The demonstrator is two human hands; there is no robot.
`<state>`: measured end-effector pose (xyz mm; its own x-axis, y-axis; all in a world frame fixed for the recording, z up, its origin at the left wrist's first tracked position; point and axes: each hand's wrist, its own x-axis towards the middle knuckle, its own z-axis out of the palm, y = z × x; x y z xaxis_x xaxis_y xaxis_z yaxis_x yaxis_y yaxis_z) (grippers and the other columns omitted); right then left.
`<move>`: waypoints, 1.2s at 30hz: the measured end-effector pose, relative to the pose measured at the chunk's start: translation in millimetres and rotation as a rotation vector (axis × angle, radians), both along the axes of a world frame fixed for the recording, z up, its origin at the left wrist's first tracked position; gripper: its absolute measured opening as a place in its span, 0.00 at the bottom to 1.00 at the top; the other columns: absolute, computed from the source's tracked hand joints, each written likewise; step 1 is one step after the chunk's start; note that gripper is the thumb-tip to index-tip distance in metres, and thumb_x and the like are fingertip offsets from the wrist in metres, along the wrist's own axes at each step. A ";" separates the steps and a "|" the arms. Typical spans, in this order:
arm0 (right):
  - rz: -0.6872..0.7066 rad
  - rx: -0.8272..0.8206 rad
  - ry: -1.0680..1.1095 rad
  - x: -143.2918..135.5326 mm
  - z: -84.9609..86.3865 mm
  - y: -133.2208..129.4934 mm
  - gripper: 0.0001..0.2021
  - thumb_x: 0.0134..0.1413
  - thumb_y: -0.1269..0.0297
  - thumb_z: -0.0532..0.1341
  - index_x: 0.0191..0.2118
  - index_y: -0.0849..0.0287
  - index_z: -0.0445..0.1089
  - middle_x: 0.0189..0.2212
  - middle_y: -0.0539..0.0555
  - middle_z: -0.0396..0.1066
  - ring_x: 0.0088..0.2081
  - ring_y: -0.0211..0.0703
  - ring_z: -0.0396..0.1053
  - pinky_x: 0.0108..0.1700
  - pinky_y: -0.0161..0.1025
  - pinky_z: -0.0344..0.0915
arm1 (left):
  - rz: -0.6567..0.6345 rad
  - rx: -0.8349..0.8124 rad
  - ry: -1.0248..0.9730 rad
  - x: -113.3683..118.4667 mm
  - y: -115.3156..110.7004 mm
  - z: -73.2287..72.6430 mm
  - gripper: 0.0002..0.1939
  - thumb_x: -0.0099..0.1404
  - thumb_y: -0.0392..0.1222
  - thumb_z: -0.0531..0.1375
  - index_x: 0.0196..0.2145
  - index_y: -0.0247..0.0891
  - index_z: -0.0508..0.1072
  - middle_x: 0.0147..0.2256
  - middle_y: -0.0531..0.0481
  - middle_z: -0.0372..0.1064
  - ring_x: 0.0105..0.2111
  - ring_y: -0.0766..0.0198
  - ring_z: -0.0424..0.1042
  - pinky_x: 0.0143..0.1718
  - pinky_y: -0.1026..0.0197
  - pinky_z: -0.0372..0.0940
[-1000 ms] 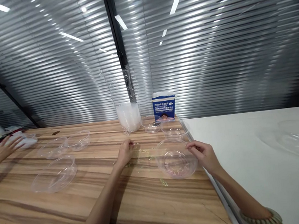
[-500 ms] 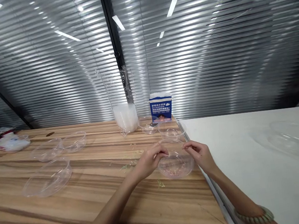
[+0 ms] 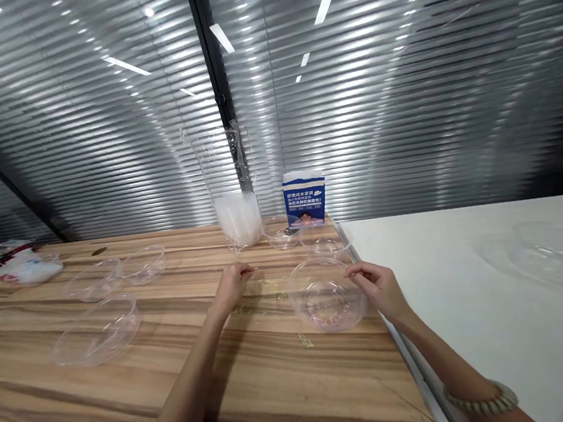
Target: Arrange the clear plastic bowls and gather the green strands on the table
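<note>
A clear plastic bowl [image 3: 327, 300] stands near the wooden table's right edge, with pinkish bits on its bottom. My right hand [image 3: 377, 289] is at the bowl's right rim, thumb and fingers pinched together. What lies in that pinch, if anything, is too small to make out. To the bowl's left, low over the table, my left hand [image 3: 233, 287] has its fingertips pressed together; I cannot make out what is between them. Thin yellow-green shreds [image 3: 305, 340] lie scattered on the wood around the bowl and below my left hand.
More clear bowls [image 3: 98, 332] stand at the left and behind the working bowl. A plastic sleeve with a white stack [image 3: 239, 219] and a blue paper bag [image 3: 305, 200] stand at the back. A white table [image 3: 431, 249] adjoins on the right, carrying large clear plastic pieces [image 3: 550, 256].
My left hand has moved from above the bowl leftward, over the bare wood, still pinched. My right hand has stayed by the bowl's right rim.
</note>
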<state>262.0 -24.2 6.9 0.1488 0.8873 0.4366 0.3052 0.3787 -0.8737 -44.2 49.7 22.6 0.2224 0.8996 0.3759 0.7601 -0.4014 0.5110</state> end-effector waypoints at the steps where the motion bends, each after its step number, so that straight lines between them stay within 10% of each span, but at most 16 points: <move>1: 0.005 -0.001 0.000 0.1 -0.2 0.1 0.08 0.43 0.63 0.58 0.22 0.59 0.72 0.20 0.51 0.70 0.21 0.37 0.59 0.25 0.35 0.56 | 0.028 -0.005 0.042 -6.2 4.9 -5.4 0.10 0.60 0.37 0.55 0.29 0.36 0.76 0.32 0.45 0.74 0.34 0.58 0.71 0.40 0.58 0.63; 17: 0.003 0.009 0.028 0.8 -7.3 4.5 0.08 0.45 0.65 0.57 0.24 0.60 0.72 0.21 0.51 0.69 0.22 0.37 0.58 0.26 0.35 0.56 | 0.108 -0.098 0.074 -3.3 60.3 -31.1 0.05 0.53 0.37 0.60 0.26 0.35 0.76 0.27 0.46 0.74 0.29 0.60 0.69 0.32 0.62 0.61; 36: 0.028 -0.004 0.037 0.7 -4.1 3.9 0.09 0.45 0.64 0.57 0.23 0.60 0.72 0.18 0.50 0.67 0.20 0.35 0.56 0.24 0.34 0.54 | 0.069 -0.083 0.119 17.5 37.0 -24.9 0.05 0.54 0.33 0.56 0.25 0.33 0.72 0.25 0.46 0.70 0.29 0.61 0.68 0.33 0.61 0.60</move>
<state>262.7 -20.3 2.8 0.1399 0.8931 0.4275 0.2624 0.3828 -0.8858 -26.6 86.7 -2.3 0.1976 0.9412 0.2741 0.8413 -0.3063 0.4454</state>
